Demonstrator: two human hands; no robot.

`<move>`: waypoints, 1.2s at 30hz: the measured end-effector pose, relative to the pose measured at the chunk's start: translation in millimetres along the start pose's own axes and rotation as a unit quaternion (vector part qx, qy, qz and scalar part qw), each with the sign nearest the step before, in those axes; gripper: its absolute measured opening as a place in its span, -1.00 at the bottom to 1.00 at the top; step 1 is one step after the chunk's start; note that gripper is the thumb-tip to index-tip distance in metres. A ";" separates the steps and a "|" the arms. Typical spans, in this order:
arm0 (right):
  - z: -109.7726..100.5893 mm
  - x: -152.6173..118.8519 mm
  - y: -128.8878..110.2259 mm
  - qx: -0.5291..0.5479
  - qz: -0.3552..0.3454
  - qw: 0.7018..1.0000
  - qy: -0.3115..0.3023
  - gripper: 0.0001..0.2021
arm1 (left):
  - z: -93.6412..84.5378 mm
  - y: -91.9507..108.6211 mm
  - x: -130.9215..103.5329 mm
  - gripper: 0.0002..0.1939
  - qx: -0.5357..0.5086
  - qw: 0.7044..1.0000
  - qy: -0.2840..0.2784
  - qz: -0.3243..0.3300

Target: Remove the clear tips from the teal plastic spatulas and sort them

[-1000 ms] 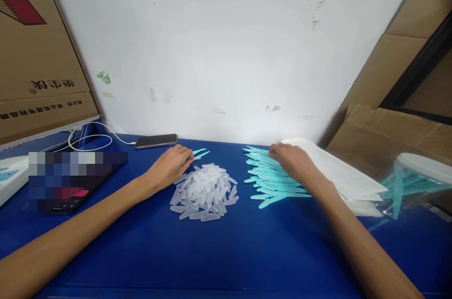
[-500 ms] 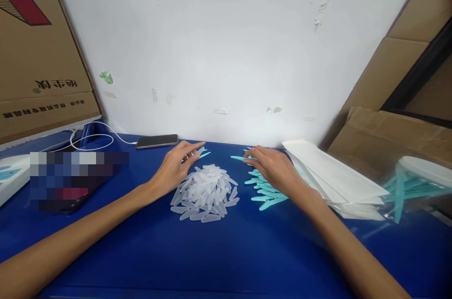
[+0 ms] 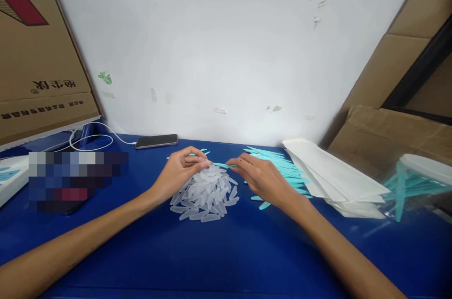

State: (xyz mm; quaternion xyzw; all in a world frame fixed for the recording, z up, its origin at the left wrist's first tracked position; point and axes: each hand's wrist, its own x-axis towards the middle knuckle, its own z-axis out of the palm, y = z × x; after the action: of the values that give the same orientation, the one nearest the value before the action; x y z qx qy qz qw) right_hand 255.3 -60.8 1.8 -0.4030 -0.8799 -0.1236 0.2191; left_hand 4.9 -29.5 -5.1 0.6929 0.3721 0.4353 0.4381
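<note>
Above the back of a pile of translucent white plastic caps point(image 3: 210, 197), my left hand point(image 3: 181, 167) pinches a small translucent cap point(image 3: 202, 161), partly hidden by the fingers. From the right, my right hand point(image 3: 263, 174) grips a slim teal stick that looks like an eyebrow razor point(image 3: 221, 165). Its tip meets the cap at my left fingertips; whether it sits inside, I cannot make out. Beneath and behind my right hand lies a heap of teal razors point(image 3: 282, 166). A few teal pieces point(image 3: 205, 151) lie behind my left hand.
White paper sleeves point(image 3: 332, 174) lie right of the razors, beside a clear bag of teal sticks point(image 3: 416, 183). A phone point(image 3: 156, 141) on a white cable rests near the wall. Cardboard boxes point(image 3: 42, 54) stand at both sides of the blue table point(image 3: 212, 261).
My right hand has moved left and nearer with the teal razor. My left hand has drawn back from the teal pieces to above the cap pile, its fingers now closed. Both hands have come together.
</note>
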 end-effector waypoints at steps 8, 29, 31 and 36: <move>3.7 0.3 -7.2 0.014 -0.013 1.000 0.008 -0.74 | 6.7 -1.2 -3.0 -0.75 0.022 0.999 -0.032 0.013; -8.2 1.0 17.8 -0.081 0.079 0.987 0.112 -0.63 | -15.6 -11.2 2.7 -0.71 0.467 0.868 0.027 0.167; -13.6 -3.6 37.8 -0.131 0.124 0.978 0.106 -0.64 | -26.5 -16.3 9.7 -0.72 0.511 0.851 0.039 0.113; -16.8 -19.0 77.1 -0.191 0.185 0.960 -0.083 -0.71 | -43.1 -29.7 22.1 -0.77 0.549 0.835 0.009 0.043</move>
State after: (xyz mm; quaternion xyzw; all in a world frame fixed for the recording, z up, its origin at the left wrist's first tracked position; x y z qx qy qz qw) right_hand 330.0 -30.2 10.5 -0.6021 -0.7651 -0.2127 0.0829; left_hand -31.6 12.6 -16.4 0.8308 0.5239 0.1844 -0.0365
